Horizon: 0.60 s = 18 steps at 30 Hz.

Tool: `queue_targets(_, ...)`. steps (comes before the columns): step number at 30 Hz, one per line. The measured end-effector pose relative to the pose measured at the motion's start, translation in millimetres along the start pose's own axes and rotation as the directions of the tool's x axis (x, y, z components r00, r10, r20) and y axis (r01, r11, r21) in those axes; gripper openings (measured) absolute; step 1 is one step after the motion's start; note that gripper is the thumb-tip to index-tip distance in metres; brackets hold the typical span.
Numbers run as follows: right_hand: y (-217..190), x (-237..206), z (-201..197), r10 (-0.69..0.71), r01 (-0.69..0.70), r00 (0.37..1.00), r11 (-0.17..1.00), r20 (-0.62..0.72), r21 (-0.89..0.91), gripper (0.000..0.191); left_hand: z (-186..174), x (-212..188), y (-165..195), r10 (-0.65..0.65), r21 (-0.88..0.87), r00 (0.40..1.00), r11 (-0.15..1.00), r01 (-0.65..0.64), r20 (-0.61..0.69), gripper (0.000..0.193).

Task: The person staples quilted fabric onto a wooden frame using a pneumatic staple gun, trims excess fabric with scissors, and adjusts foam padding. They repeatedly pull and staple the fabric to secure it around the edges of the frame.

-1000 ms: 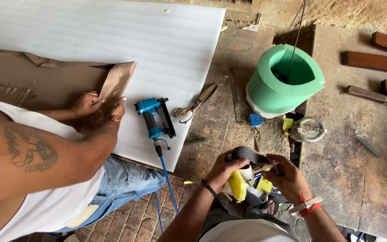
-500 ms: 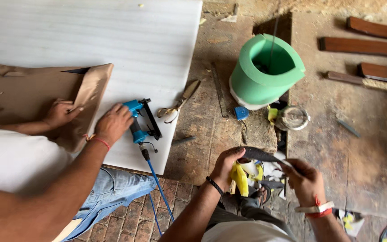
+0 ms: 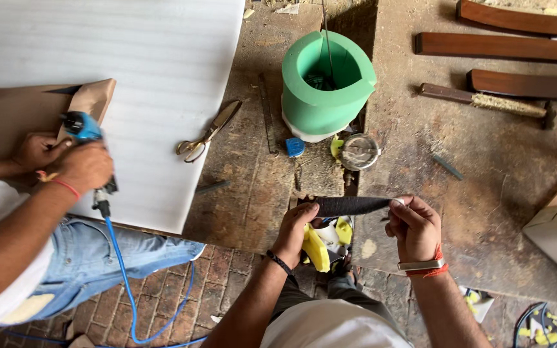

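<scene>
A dark strip of tape or fabric (image 3: 351, 205) is stretched level between my two hands. My left hand (image 3: 296, 225) pinches its left end, close above a roll and yellow foam scraps (image 3: 317, 248). My right hand (image 3: 414, 227) pinches the right end; that wrist wears a pale band and a red thread. To my left another person's hands (image 3: 72, 161) press a blue pneumatic stapler (image 3: 84, 129) onto brown board (image 3: 8, 116) lying on a white foam sheet (image 3: 136, 71).
A green foam tub (image 3: 327, 80) stands on the worn bench, with scissors (image 3: 207, 132), a small blue tape measure (image 3: 294, 147) and a round tin (image 3: 358, 151) near it. Dark wooden pieces (image 3: 498, 45) and a brush lie at far right. A blue air hose (image 3: 120, 277) trails over the brick floor.
My hands have drawn apart, pulling the dark strip out level. The other person has lifted the blue stapler off the foam sheet and carried it left onto the brown board.
</scene>
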State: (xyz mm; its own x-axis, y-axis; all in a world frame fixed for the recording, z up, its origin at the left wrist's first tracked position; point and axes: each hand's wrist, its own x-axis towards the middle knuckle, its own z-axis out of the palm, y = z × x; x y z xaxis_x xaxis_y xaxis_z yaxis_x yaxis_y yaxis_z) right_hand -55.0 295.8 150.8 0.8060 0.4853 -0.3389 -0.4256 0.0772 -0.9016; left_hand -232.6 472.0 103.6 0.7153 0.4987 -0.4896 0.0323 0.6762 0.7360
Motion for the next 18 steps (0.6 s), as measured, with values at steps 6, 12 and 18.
queue_targets(6,-21,22,-50,0.04,-0.04,0.999,0.999,-0.003,-0.031,0.016,28,-2,-17,0.065,-0.071,0.958,0.994,-0.088,-0.28,0.02)
queue_targets(12,-52,33,-44,0.096,-0.06,0.987,0.964,0.128,-0.261,0.017,31,-22,-18,0.157,-0.098,0.933,0.975,-0.198,-0.325,0.02)
queue_targets(18,-49,2,27,0.244,0.168,0.674,0.869,0.698,-0.466,0.052,40,-31,-22,0.293,0.064,0.947,0.956,-0.286,-0.132,0.023)
